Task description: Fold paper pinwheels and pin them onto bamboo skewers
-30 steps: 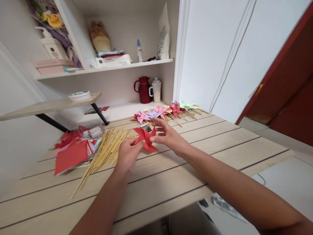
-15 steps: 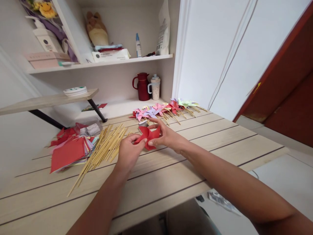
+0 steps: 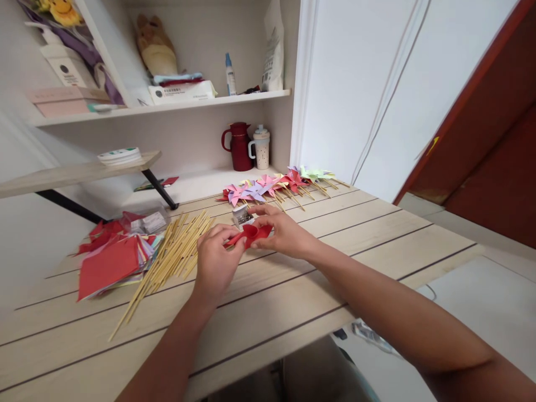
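Between my two hands, just above the table, is a red paper pinwheel [image 3: 250,234], seen nearly edge-on with its blades curled. My left hand [image 3: 218,252] pinches its left side between thumb and fingers. On the other side my right hand [image 3: 281,230] grips the right part, thumb in front and fingers behind. Right behind the pinwheel stands a small box of metal pins [image 3: 242,216], partly covered by my fingers. Left of my left hand lies a loose pile of thin wooden sticks [image 3: 167,251].
A stack of coloured paper squares [image 3: 109,263] lies at the left. Finished paper pinwheels on sticks [image 3: 268,187] lie along the back of the table. Behind them stand a dark red jug [image 3: 242,148] and a cup [image 3: 262,148]. A small raised shelf [image 3: 79,173] stands at the back left.
The pinwheel has tilted from facing me to nearly edge-on, still in both hands. The box of pins behind it shows more. The whole view has shifted slightly.
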The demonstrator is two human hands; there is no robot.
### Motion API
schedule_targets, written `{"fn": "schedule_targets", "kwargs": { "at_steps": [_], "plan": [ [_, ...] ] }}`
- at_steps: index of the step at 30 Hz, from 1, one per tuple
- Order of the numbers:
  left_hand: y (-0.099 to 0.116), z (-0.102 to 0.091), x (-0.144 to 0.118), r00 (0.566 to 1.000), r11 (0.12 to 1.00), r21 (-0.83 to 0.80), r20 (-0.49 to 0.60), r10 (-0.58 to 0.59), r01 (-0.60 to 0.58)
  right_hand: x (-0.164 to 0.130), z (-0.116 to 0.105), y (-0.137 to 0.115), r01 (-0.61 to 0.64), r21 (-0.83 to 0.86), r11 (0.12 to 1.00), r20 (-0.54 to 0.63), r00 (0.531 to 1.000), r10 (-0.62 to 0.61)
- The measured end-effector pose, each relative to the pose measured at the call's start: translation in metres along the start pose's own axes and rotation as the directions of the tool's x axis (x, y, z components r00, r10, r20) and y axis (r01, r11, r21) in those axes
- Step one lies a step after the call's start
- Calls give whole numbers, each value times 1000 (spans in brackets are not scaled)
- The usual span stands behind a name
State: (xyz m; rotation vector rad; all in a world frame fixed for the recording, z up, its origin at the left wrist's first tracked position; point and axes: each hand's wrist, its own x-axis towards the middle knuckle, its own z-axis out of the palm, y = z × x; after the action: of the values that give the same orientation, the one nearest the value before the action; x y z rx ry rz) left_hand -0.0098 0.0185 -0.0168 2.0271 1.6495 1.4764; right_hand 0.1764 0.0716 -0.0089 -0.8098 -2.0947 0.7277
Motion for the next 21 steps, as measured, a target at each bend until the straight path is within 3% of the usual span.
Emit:
{"fn": "schedule_targets", "kwargs": {
  "at_steps": [8, 15, 18, 21],
  "plan": [
    [2, 2, -1, 999, 998, 35, 15, 46, -47, 2, 5, 1, -41, 62, 997, 24, 999, 40],
    [2, 4, -2, 1000, 1000, -18, 16, 0, 0, 3, 5, -2, -118, 191, 975, 28, 993, 115],
    [6, 4, -2, 999, 999, -48, -42, -10, 8, 2, 6, -4, -231, 405, 885, 98, 973, 209],
    [10, 1, -1, 983, 993, -118, -182, -35, 13, 2, 6, -6, -327, 583, 744, 140, 942, 304]
  ]
}}
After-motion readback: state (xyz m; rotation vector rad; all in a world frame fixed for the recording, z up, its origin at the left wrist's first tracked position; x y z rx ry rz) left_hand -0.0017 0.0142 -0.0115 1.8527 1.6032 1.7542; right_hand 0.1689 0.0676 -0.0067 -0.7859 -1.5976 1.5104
